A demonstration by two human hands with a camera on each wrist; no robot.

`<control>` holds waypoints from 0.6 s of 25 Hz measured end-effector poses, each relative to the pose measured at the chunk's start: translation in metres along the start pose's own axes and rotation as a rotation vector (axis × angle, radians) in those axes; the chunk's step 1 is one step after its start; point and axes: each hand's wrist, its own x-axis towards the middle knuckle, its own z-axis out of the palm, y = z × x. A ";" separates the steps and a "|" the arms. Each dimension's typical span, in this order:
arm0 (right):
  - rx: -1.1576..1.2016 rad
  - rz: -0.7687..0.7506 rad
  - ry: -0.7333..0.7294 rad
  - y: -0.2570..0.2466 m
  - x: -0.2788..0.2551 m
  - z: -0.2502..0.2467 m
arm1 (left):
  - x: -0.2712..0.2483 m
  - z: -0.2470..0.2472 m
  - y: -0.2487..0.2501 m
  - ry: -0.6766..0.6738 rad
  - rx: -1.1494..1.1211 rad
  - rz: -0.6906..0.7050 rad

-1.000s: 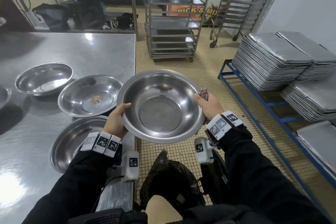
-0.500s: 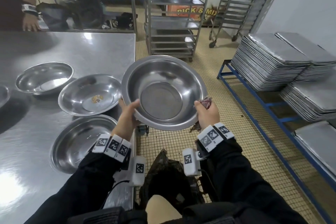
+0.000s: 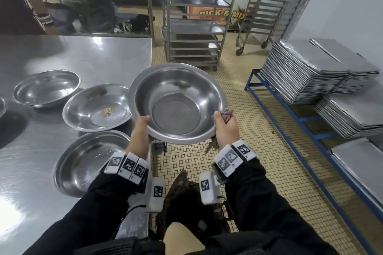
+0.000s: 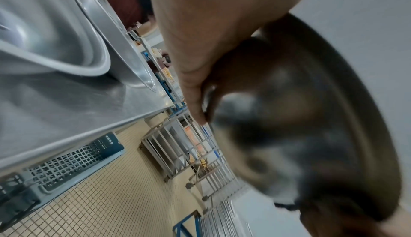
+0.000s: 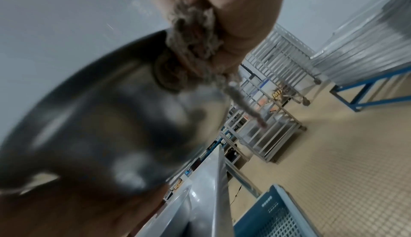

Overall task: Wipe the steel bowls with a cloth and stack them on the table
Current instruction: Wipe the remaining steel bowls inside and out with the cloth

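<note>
I hold a large steel bowl (image 3: pixel 176 103) in the air beside the table's right edge, tilted with its inside towards me. My left hand (image 3: pixel 141 132) grips its near-left rim, thumb over the edge. My right hand (image 3: pixel 224 128) grips the right rim with a crumpled dark reddish cloth (image 3: pixel 226 114) bunched in the same hand. The left wrist view shows the bowl's blurred underside (image 4: pixel 311 117) with my fingers (image 4: pixel 195 103) against it. In the right wrist view the frayed cloth (image 5: pixel 193 35) hangs from my right hand against the bowl (image 5: pixel 106 126). Three more bowls sit on the table (image 3: pixel 99 60): near (image 3: pixel 89 161), middle (image 3: pixel 95 107), far left (image 3: pixel 46 88).
Stacks of metal trays (image 3: pixel 306 68) rest on a blue frame (image 3: pixel 290 114) at the right. Wheeled steel racks (image 3: pixel 196 16) stand ahead on the tiled floor. A dark bag (image 3: pixel 186 198) lies by my legs. A blue crate (image 4: pixel 66 161) sits under the table. Another person (image 3: pixel 14 2) stands far left.
The bowl has risen and tipped its inside more towards me, shifting slightly left. My left hand slid from the side rim to the near-left rim. My right hand keeps the cloth.
</note>
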 end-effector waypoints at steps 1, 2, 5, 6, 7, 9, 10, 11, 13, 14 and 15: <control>0.048 0.017 0.035 0.003 -0.004 0.005 | -0.004 0.004 -0.006 -0.025 0.097 -0.017; 0.078 0.021 0.066 0.005 -0.007 0.009 | -0.006 0.006 -0.012 -0.042 0.162 -0.028; 0.105 0.009 0.114 0.006 -0.005 0.008 | -0.005 0.003 -0.019 -0.104 0.192 -0.014; 0.110 0.011 0.104 0.005 -0.002 0.004 | 0.000 -0.003 -0.018 -0.127 0.127 0.017; 0.115 0.024 0.083 0.004 0.002 -0.002 | 0.004 -0.007 -0.014 -0.139 0.050 0.052; 0.102 0.050 0.018 0.003 0.011 -0.015 | 0.012 -0.017 -0.003 -0.195 -0.071 0.123; 0.073 0.040 -0.022 0.001 0.015 -0.021 | 0.014 -0.020 0.005 -0.233 -0.098 0.149; 0.033 0.019 -0.064 0.000 0.018 -0.026 | 0.015 -0.022 0.012 -0.250 -0.098 0.165; -0.047 -0.035 -0.150 -0.006 0.022 -0.031 | 0.016 -0.026 0.020 -0.261 -0.099 0.136; -0.080 -0.060 -0.182 -0.010 0.022 -0.031 | 0.016 -0.027 0.021 -0.238 -0.116 0.104; -0.105 -0.079 -0.186 -0.014 0.022 -0.030 | 0.016 -0.027 0.020 -0.197 -0.120 0.078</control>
